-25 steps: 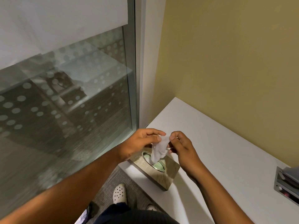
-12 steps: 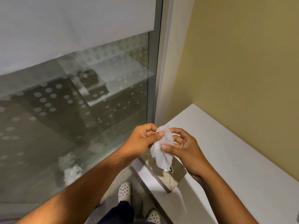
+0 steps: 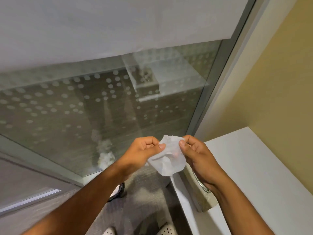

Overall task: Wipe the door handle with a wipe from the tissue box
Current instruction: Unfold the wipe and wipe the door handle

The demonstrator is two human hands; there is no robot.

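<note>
Hands up at chest height: left hand (image 3: 144,150) and right hand (image 3: 198,153) each pinch a top corner of the white wipe (image 3: 167,158), spread between them. Tissue box (image 3: 199,192), mostly hidden, apparently sits below on the white counter (image 3: 254,167).

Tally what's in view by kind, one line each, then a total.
Hands: 2, left hand and right hand, both pinching the wipe
Wipes: 1, the wipe
Tissue boxes: 1, the tissue box, mostly hidden under the right hand
Shoes: 2, shoes
Total: 6
</note>
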